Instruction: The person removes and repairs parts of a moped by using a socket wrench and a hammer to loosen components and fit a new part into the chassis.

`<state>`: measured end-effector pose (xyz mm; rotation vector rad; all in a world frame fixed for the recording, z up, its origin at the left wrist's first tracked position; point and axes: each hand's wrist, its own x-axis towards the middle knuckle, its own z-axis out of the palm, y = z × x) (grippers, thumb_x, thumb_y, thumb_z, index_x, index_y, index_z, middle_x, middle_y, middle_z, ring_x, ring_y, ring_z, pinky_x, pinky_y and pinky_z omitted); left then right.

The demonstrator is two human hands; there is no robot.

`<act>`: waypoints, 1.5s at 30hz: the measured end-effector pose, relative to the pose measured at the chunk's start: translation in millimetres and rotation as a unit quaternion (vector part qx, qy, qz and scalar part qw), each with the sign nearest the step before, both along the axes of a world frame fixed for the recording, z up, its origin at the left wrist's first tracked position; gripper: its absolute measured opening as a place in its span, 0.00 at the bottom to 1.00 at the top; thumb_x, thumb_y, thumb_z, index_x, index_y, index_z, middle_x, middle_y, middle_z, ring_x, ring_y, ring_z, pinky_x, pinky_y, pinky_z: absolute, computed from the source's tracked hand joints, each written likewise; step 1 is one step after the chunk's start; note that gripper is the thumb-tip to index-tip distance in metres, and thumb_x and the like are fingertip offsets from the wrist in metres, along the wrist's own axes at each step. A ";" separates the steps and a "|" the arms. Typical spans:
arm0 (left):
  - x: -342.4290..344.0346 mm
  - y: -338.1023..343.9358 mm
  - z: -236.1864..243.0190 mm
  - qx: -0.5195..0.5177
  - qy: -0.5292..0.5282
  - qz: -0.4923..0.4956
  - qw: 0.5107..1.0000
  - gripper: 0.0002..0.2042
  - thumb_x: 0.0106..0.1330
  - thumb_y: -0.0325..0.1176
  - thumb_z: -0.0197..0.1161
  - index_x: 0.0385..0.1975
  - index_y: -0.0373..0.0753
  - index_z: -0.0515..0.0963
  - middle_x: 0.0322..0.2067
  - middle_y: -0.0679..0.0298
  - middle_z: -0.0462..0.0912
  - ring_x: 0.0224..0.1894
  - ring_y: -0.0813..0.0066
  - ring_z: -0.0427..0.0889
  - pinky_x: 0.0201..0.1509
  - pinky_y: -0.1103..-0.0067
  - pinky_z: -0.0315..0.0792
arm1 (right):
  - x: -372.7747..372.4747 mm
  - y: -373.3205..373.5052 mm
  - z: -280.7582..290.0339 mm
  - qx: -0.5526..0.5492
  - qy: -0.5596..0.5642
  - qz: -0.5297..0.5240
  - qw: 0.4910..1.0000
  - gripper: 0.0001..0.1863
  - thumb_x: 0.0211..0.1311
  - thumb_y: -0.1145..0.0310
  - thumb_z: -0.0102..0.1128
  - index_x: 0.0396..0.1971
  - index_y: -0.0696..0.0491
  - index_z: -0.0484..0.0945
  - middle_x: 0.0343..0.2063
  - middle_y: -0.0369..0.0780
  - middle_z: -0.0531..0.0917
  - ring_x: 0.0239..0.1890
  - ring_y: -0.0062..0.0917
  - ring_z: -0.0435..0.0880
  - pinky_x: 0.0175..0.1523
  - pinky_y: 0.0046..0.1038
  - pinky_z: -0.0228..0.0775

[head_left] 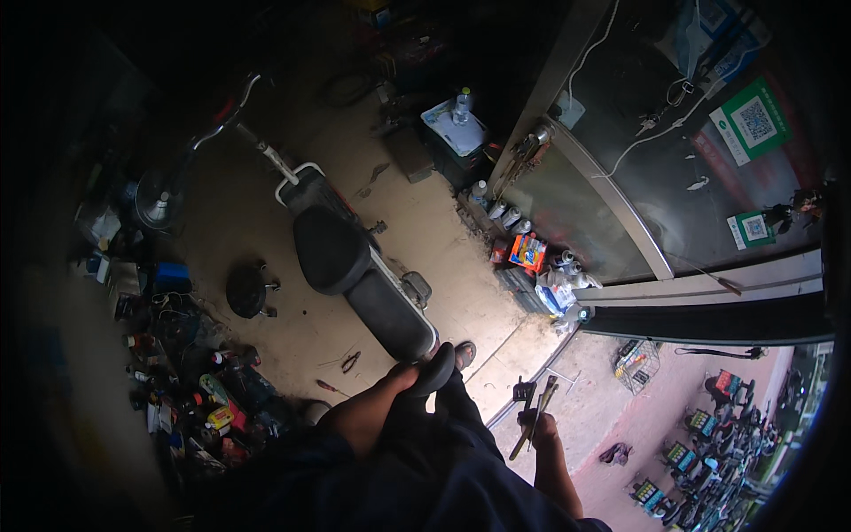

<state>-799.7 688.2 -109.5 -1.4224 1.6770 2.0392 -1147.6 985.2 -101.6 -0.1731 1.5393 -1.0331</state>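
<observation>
An electric scooter with black seats and a pale frame stands ahead of me, its rear end close to my body. My left hand is closed at the edge of a rounded black pad by the scooter's rear; its fingertips are hidden. Out to the right, my right hand is closed around long metal hand tools, whose exact kind is unclear. A dark bracket-like piece shows beside their upper ends.
Pliers and a screwdriver lie on the floor near a round black stool. Bottles and parts crowd the left. A glass door stands right, past spray cans. A wire basket sits outside.
</observation>
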 end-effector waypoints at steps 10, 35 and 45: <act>256.0 102.3 -16.0 -0.053 -0.265 -0.283 0.920 0.22 0.72 0.50 0.46 0.53 0.49 0.82 0.53 0.57 0.83 0.57 0.56 0.81 0.61 0.63 0.72 | 4.3 -108.5 -52.8 0.205 -0.205 -0.100 0.952 0.04 0.55 0.79 0.60 0.26 0.57 0.74 0.21 0.44 0.76 0.23 0.35 0.78 0.31 0.33 0.75; 104.0 17.1 -50.7 -0.252 -0.261 0.413 0.835 0.09 0.64 0.39 0.67 0.36 0.41 0.84 0.34 0.59 0.86 0.41 0.59 0.85 0.47 0.68 0.78 | 141.0 -563.4 -280.2 -0.138 0.267 0.727 0.617 0.14 0.53 0.64 0.67 0.33 0.60 0.79 0.25 0.49 0.82 0.31 0.45 0.85 0.37 0.42 0.78; 26.7 -179.6 -415.0 -0.127 -0.112 0.599 0.783 0.15 0.72 0.41 0.58 0.46 0.37 0.82 0.43 0.52 0.86 0.47 0.56 0.85 0.51 0.70 0.77 | 224.9 -658.7 -515.8 -0.134 0.398 0.690 0.590 0.18 0.53 0.61 0.64 0.35 0.61 0.77 0.29 0.54 0.84 0.34 0.51 0.84 0.41 0.46 0.78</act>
